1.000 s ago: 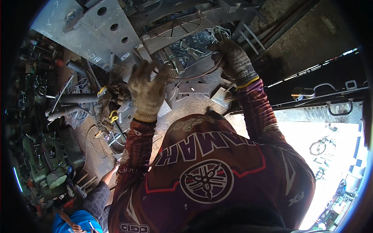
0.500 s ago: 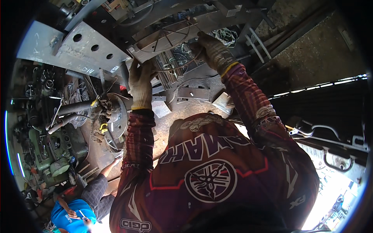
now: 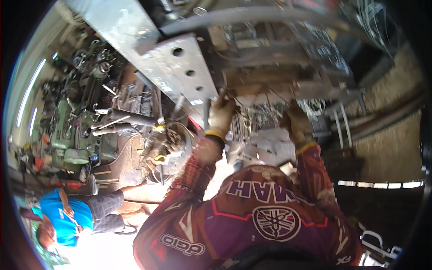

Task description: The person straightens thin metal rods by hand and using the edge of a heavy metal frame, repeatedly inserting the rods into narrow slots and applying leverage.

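Note:
My left hand (image 3: 221, 116), in a pale work glove with a yellow cuff, is closed at the left side of a thin round wire frame (image 3: 269, 95). Across from it, my right hand (image 3: 297, 123), gloved the same way, is closed at the frame's right side. The frame has thin spokes, and motion blurs it against the dark steel behind. Just left of my left hand is a grey steel plate (image 3: 188, 67) with three round holes. Below the frame, between my hands, lies a bundle of thin metal rods (image 3: 241, 128).
Green machinery (image 3: 67, 130) stands at the left. Closer in are a thick pipe (image 3: 132, 118) and a pair of used gloves (image 3: 157, 141). A person in a blue shirt (image 3: 67, 216) is at the lower left. Two light bars (image 3: 343, 126) stick out at the right.
The view has swung, so the bench and both my hands appear farther right and lower. My hands keep hold of the wire frame. More of the person in blue shows.

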The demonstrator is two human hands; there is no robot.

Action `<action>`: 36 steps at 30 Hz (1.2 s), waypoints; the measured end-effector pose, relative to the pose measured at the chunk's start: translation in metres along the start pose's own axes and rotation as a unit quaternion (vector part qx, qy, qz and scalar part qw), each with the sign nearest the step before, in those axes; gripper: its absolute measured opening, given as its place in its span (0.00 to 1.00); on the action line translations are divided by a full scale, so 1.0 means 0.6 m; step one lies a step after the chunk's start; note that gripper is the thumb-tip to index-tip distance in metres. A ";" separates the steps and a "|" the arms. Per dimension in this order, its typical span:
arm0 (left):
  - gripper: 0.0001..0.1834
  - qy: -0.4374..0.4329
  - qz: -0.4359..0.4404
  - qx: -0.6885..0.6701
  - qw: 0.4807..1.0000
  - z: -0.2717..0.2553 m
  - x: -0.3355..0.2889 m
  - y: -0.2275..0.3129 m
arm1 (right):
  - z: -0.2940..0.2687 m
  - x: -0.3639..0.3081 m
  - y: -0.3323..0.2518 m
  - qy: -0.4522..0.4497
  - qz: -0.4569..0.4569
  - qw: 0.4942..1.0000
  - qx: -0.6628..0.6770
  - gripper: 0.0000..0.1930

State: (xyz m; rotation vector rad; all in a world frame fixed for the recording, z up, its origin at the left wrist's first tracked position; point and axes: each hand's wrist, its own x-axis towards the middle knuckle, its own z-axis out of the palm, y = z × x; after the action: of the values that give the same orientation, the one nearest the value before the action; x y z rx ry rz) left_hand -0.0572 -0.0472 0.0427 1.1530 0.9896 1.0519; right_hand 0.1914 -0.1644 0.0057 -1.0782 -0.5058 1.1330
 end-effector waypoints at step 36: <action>0.09 -0.065 -0.116 -0.341 0.931 -0.014 0.008 -0.094 | 0.016 -0.004 0.027 -0.109 0.077 0.982 0.131 0.25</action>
State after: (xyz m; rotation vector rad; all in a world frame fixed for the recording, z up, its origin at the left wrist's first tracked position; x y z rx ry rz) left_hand -0.0576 -0.0461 -0.0145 0.5081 0.5579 0.9951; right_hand 0.1752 -0.1623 -0.0042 -0.7792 -0.4345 1.4214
